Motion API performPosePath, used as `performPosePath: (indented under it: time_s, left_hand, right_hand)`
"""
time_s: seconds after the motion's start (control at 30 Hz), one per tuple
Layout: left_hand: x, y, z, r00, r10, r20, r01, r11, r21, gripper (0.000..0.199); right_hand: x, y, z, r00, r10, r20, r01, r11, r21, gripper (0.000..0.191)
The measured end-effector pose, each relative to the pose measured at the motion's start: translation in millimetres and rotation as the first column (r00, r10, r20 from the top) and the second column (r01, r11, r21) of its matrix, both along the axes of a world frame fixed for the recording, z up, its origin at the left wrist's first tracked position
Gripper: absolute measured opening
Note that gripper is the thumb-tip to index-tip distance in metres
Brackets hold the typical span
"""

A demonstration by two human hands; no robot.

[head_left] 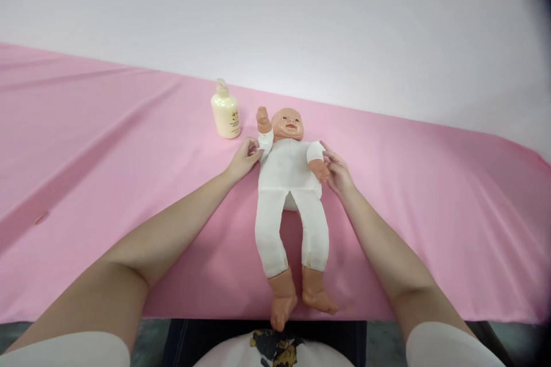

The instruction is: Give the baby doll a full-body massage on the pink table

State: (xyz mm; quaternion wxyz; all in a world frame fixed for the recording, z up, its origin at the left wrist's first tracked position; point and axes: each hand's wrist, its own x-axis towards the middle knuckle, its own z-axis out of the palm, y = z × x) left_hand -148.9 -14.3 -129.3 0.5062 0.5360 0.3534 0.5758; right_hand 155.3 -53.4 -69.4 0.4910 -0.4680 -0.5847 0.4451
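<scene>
A baby doll with a white cloth body and tan plastic head, hands and feet lies face up, its feet toward me. My left hand is closed at the doll's upper arm on the left side, thumb and curled fingers against the white sleeve. That doll arm points up beside the head. On the other side, my right hand has its fingers around the back of the doll's bent arm, partly hidden by it. A cream pump bottle stands upright beyond my left hand.
Pink cloth covers the table, with folds at the left. A white surface rises behind its far edge. A small reddish strip lies at the far left. The doll's feet reach the near table edge.
</scene>
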Motion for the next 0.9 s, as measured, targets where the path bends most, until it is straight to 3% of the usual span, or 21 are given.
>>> performPosePath:
  time_s: [0.17, 0.37, 0.6, 0.9]
  left_hand:
    - [-0.3, 0.0, -0.6, 1.0, -0.007, -0.021, 0.008, 1.0, 0.016, 0.037]
    - [-2.2, -1.0, -2.5, 0.996, -0.078, -0.03, 0.08, 0.996, 0.046, 0.057]
    - [-4.7, -4.0, 2.9, 0.982, 0.036, -0.184, -0.045, 0.998, -0.042, 0.052]
    - [-4.8, -9.6, 9.2, 0.94, 0.085, -0.33, -0.099, 0.995, -0.025, 0.049]
  right_hand:
    - [-9.7, -3.7, 1.0, 0.996, -0.013, 0.084, 0.011, 1.0, 0.022, 0.056]
    - [-12.3, -3.8, 3.9, 0.977, -0.185, 0.109, 0.177, 0.981, 0.082, 0.039]
    - [-13.5, -2.7, 3.6, 0.947, -0.282, 0.155, 0.262, 0.955, 0.136, 0.037]
    - [-8.9, -5.0, -0.2, 0.891, -0.333, 0.31, 0.272, 0.936, 0.224, 0.029]
